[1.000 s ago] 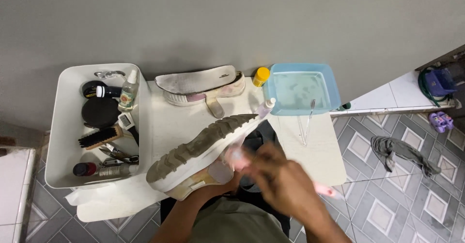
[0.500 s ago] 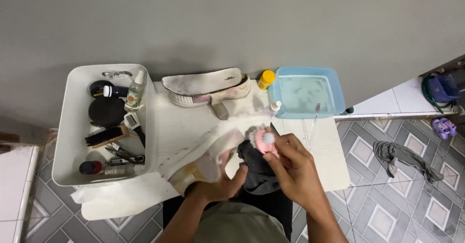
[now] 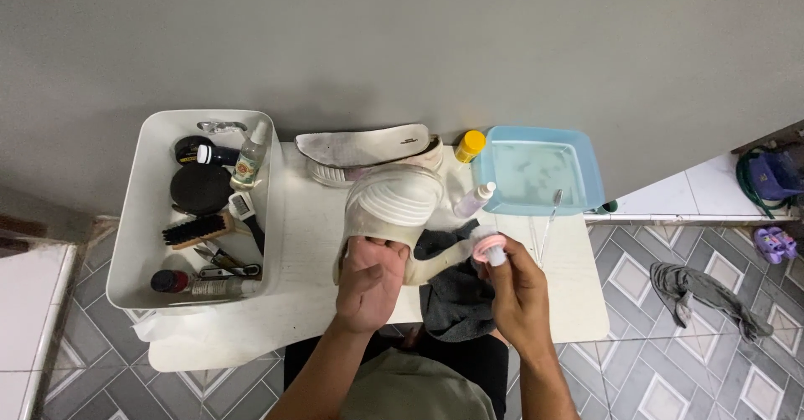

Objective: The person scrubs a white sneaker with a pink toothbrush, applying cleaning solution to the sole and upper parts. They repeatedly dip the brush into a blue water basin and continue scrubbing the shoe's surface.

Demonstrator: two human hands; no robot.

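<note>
My left hand [image 3: 370, 283] grips a white sneaker [image 3: 390, 211] by its heel, holding it sole up over the white table [image 3: 301, 227]. My right hand [image 3: 516, 291] holds a small pink-and-white brush [image 3: 488, 248] beside the shoe. A dark grey cloth [image 3: 452, 290] lies under the shoe and my right hand at the table's front edge. A second white shoe [image 3: 368, 149] lies on its side at the back of the table.
A white bin [image 3: 139, 211] on the left holds brushes, tins and bottles. A blue basin [image 3: 540, 173] of water stands at the back right, with a yellow-capped bottle [image 3: 470, 145] and a small clear bottle [image 3: 473, 201] beside it. A grey rag [image 3: 703, 296] lies on the tiled floor.
The sneaker has been turned from lying diagonally to sole up, toe pointing away. My right hand has pulled back from the shoe to the right with the brush.
</note>
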